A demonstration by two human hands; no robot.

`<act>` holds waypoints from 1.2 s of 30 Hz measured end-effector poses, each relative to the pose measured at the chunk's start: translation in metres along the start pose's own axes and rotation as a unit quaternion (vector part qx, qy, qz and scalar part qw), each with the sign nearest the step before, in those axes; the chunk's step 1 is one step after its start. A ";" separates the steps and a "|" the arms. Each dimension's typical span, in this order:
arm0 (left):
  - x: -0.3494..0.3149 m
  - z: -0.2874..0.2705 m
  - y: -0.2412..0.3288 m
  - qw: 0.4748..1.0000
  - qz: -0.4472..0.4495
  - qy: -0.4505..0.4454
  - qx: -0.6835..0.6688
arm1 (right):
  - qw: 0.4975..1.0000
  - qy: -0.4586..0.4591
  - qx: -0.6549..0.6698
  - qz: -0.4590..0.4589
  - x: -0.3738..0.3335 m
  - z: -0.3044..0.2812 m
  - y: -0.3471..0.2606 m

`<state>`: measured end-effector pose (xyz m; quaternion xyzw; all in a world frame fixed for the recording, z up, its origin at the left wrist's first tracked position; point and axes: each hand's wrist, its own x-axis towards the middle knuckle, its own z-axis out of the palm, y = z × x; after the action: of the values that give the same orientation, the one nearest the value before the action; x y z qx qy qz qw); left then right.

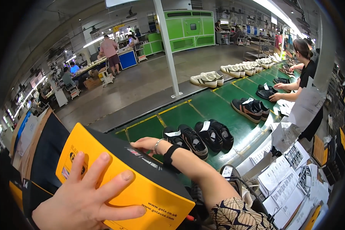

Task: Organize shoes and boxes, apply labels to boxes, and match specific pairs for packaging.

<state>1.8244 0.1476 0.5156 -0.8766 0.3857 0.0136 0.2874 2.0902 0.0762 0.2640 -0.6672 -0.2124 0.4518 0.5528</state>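
A yellow and black shoebox is tilted up close in front of me. My left hand presses on its yellow face with fingers spread, steadying it. My right hand reaches across to its black side and grips the far edge; some fingers are hidden behind the box. A dark band and a bracelet circle the right wrist. Just beyond, a row of black shoes with white tags stands on the green conveyor belt.
Black shoes with copper-coloured stripes and white sneakers line the belt farther off. At right a co-worker handles a black shoe. Papers cover the near right side. A grey post rises beyond the belt.
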 end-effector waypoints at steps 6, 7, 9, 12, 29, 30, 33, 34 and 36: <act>0.020 -0.006 -0.008 0.986 0.004 -0.024 -0.163 | 0.997 -0.073 0.011 0.013 0.038 0.005 0.006; 0.024 0.000 -0.008 0.984 0.001 -0.024 -0.175 | 0.997 -0.070 0.014 0.017 0.044 0.003 0.009; 0.035 0.008 -0.016 0.983 0.018 -0.029 -0.182 | 0.994 -0.107 0.025 0.023 0.056 -0.002 0.014; 0.039 0.018 -0.028 0.982 0.043 -0.029 -0.181 | 0.993 -0.115 0.016 0.033 0.070 0.002 0.016; 0.037 0.210 -0.084 0.892 -0.350 0.213 -0.192 | 0.805 0.536 -0.245 0.067 0.046 -0.155 0.133; 0.039 0.219 -0.081 0.891 -0.355 0.203 -0.198 | 0.800 0.543 -0.251 0.042 0.046 -0.153 0.136; 0.053 0.252 -0.071 0.890 -0.343 0.177 -0.241 | 0.793 0.523 -0.302 0.081 0.058 -0.157 0.150; 0.055 0.253 -0.066 0.882 -0.350 0.171 -0.264 | 0.792 0.516 -0.310 0.100 0.071 -0.149 0.147; 0.062 0.244 -0.061 0.871 -0.357 0.165 -0.293 | 0.800 0.500 -0.276 0.183 0.081 -0.134 0.131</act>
<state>1.9582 0.2643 0.3271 -0.9881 0.0665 -0.1222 -0.0653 2.2149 0.0273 0.1093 -0.9512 0.1037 0.0701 0.2820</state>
